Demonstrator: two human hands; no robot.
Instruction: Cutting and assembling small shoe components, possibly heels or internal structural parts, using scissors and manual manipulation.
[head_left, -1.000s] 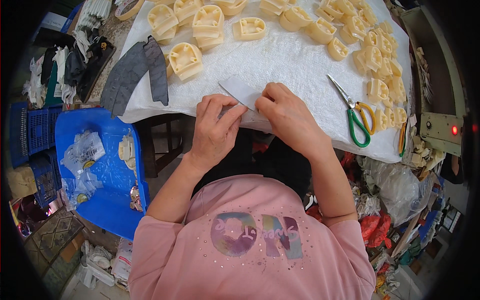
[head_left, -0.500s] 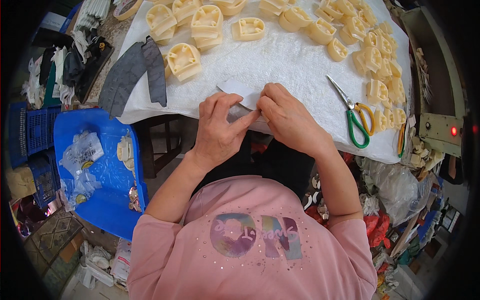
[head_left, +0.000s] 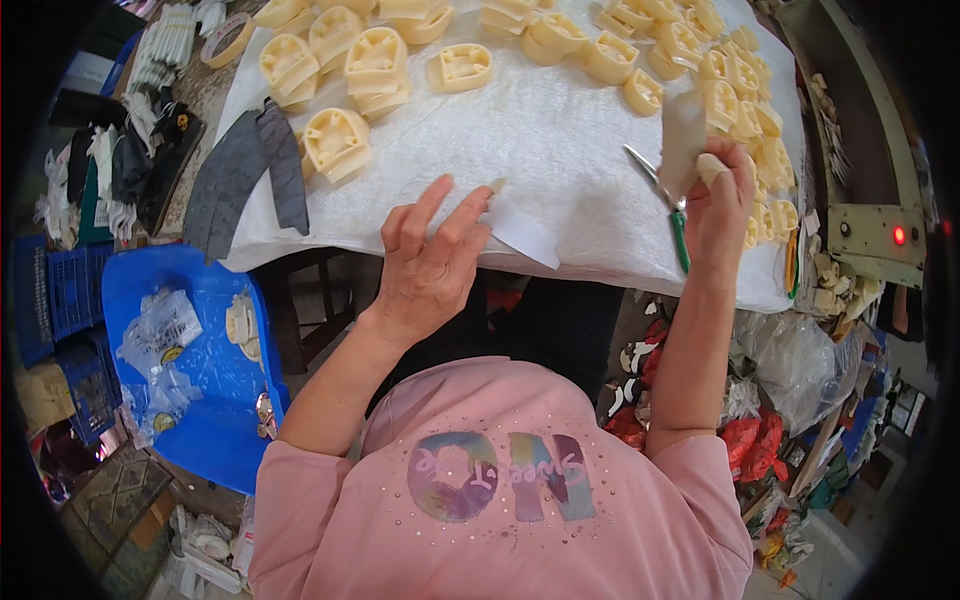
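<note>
My left hand (head_left: pixel 430 262) hovers over the table's front edge with its fingers spread, the fingertips close to a small white sheet piece (head_left: pixel 526 238). That piece lies at the edge. A small pale patch shows at one fingertip; whether it is a nail or a scrap I cannot tell. Off to the right, my right hand (head_left: pixel 722 195) is raised and pinches a thin, pale grey strip (head_left: pixel 684 140) held upright. A beige wrap covers part of one of its fingers. Scissors (head_left: pixel 655 175) with a green handle lie behind that hand, partly hidden by it.
Many cream-coloured moulded plastic parts (head_left: pixel 462 67) cover the far and right sides of the white-covered table (head_left: pixel 420 140). Dark grey cut pieces (head_left: pixel 230 180) hang over the left edge. A blue chair (head_left: pixel 200 430) stands left; a machine with a red light (head_left: pixel 880 238) stands right.
My hands have parted. The right moved right and up with the pale strip, now covering part of the scissors. The left let go of the white piece, which sits lower at the edge.
</note>
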